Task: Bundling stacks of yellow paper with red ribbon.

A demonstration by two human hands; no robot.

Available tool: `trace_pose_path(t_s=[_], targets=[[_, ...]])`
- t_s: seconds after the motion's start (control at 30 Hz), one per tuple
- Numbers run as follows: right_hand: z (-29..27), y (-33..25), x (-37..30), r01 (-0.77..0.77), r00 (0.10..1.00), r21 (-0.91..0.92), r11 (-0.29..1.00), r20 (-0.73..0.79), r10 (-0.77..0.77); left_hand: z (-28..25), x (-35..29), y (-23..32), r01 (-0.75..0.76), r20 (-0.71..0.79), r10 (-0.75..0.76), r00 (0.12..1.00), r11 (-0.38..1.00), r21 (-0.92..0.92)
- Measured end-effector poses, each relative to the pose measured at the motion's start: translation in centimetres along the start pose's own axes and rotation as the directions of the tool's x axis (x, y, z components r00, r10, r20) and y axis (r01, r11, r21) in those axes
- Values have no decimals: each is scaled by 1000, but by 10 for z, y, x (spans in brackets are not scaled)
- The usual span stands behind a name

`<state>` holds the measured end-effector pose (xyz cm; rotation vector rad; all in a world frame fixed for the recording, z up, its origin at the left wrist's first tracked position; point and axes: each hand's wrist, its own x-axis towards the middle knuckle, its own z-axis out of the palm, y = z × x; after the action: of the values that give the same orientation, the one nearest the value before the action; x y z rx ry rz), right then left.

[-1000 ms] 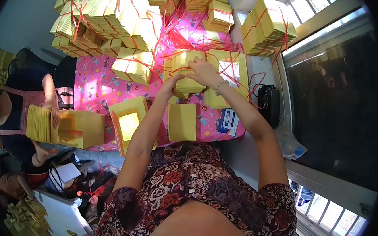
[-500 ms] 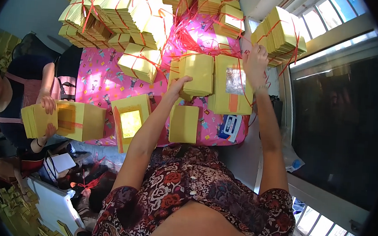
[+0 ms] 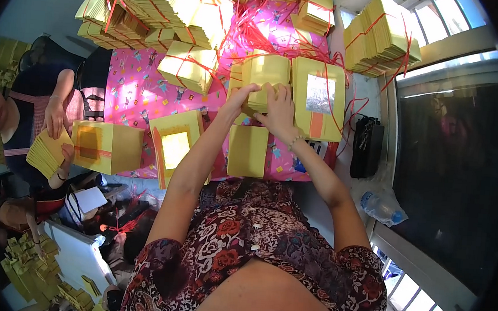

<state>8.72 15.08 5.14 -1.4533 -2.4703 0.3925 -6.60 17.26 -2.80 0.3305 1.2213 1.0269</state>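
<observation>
A stack of yellow paper envelopes (image 3: pixel 266 69) lies in front of me on the pink patterned tablecloth (image 3: pixel 142 100). My left hand (image 3: pixel 240 101) grips its near left corner, thumb on top. My right hand (image 3: pixel 279 110) closes over its near right edge, fingers bent onto the top sheet; the fingertips are partly hidden. To the right is a larger envelope pile (image 3: pixel 316 123) with a silvery patch and an orange strip. A smaller yellow stack (image 3: pixel 247 152) lies nearer me.
Red-tied envelope bundles (image 3: pixel 155 11) rise at the far left, with another bundle (image 3: pixel 381 37) at the far right. Loose red string (image 3: pixel 253 30) lies behind. At left a co-worker (image 3: pixel 36 104) handles envelopes. A black case (image 3: pixel 366 147) and plastic bottle (image 3: pixel 382 208) sit at right.
My right hand has come from the red string by the far right bundle to the envelope stack. My left hand stays at the stack's left side. The view has shifted slightly.
</observation>
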Motion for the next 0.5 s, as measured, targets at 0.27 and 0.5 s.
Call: trace_pose_path(t_s=[0.27,0.5], targets=[[-3,-16,6,72,994,-60,996,-82,-77,-9,-12,12,33,132,-2,991,972,-233],[12,-29,-1,83,991,25,996,-103,-80,-36,-17,4,-48,40,54,998,991,-122]])
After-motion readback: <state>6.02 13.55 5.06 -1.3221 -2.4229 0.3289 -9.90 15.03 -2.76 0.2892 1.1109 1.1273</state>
